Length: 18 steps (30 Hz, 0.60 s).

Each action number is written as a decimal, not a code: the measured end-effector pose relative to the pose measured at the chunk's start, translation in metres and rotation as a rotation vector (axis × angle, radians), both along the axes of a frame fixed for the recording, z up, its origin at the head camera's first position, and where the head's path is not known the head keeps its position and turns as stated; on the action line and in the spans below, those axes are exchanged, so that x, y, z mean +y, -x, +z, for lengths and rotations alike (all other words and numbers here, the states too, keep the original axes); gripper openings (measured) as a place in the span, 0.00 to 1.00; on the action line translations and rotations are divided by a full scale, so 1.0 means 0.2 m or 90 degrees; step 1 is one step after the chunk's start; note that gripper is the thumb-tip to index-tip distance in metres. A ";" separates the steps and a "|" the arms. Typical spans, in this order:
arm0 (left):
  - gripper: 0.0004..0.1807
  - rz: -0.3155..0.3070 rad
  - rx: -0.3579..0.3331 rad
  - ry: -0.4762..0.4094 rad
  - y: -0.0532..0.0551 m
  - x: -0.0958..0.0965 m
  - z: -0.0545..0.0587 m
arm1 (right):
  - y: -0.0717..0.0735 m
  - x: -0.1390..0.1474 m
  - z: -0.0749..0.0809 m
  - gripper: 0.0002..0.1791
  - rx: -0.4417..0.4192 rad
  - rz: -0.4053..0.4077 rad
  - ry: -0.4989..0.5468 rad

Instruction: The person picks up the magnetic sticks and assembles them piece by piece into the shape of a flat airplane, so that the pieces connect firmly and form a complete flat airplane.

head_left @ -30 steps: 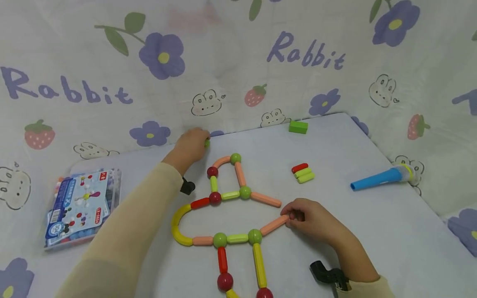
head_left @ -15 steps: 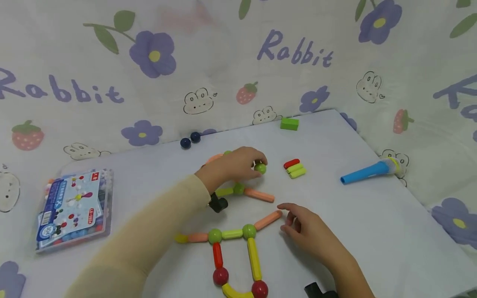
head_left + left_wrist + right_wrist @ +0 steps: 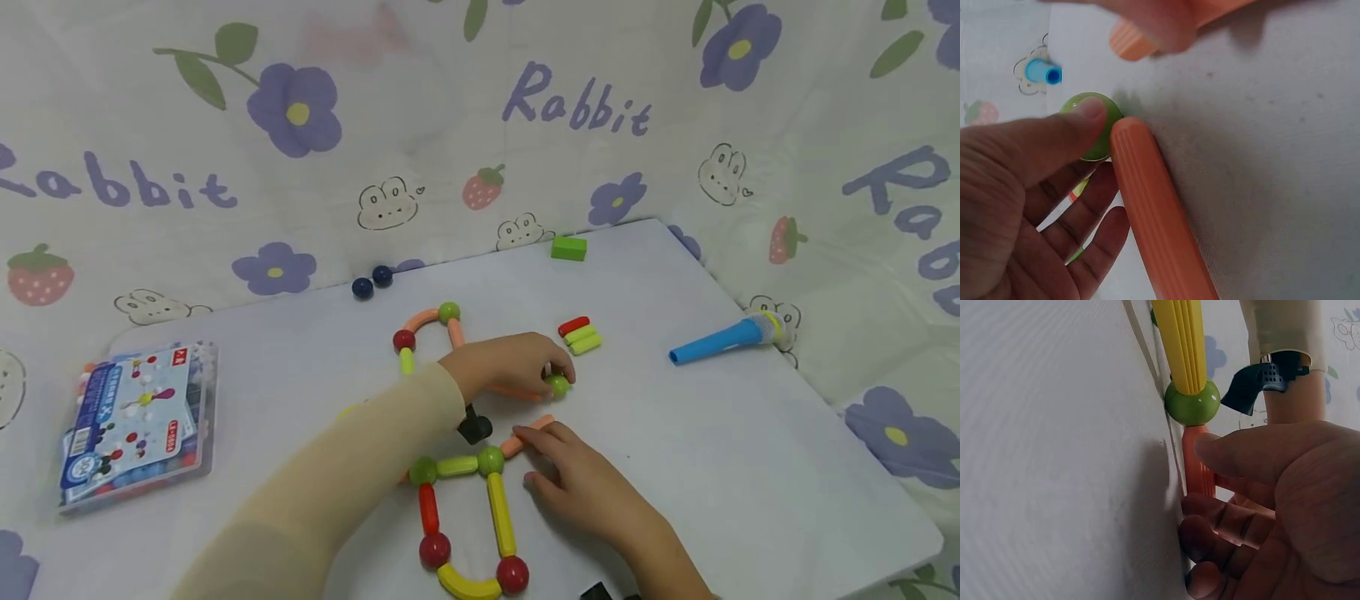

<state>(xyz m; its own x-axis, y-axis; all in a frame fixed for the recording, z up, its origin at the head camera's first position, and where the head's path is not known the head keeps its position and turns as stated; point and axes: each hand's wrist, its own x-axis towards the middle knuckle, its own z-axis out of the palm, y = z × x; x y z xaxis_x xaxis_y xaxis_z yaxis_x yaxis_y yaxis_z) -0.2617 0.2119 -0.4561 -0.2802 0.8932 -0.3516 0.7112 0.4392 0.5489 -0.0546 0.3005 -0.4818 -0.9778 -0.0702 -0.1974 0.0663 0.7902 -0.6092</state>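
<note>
My left hand (image 3: 517, 367) pinches a green ball (image 3: 1094, 125) between thumb and fingertips. The ball sits against the free end of the upper orange rod (image 3: 1154, 212); whether they are joined I cannot tell. Below it, my right hand (image 3: 588, 479) reaches over the lower orange rod (image 3: 1196, 462). Its index finger lies on that rod, while the thumb stands apart in the head view. The rod's other end joins a green ball (image 3: 491, 460) with a yellow rod (image 3: 501, 512). My left forearm hides part of the figure of rods and balls.
Two dark blue balls (image 3: 363, 288) lie at the back edge. A green block (image 3: 568, 248), short red and lime rods (image 3: 581, 334), and a blue toy microphone (image 3: 723, 340) are on the white table (image 3: 720, 458). A clear box of pieces (image 3: 138, 425) stands left.
My left hand picked up the green ball at the back and brought it right and nearer to the upper orange rod's end. My right hand let go of the lower rod, then moved back over it.
</note>
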 end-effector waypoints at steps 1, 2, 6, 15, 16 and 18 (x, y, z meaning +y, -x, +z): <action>0.20 -0.007 0.004 0.002 -0.01 0.00 0.00 | 0.00 0.00 0.00 0.34 0.002 0.002 0.000; 0.20 -0.012 0.006 0.005 -0.02 0.00 0.01 | 0.00 0.00 0.00 0.34 0.003 0.004 0.000; 0.24 -0.033 0.009 0.011 -0.04 -0.01 0.02 | 0.00 0.01 -0.01 0.35 0.012 0.013 -0.008; 0.24 -0.064 0.004 0.030 -0.06 -0.04 0.05 | -0.01 0.00 -0.01 0.35 0.016 0.015 0.001; 0.24 -0.066 0.003 0.029 -0.07 -0.04 0.05 | -0.01 -0.01 -0.01 0.35 0.015 0.013 0.002; 0.24 -0.065 -0.002 0.030 -0.07 -0.05 0.05 | -0.01 -0.01 -0.01 0.35 0.011 0.008 0.004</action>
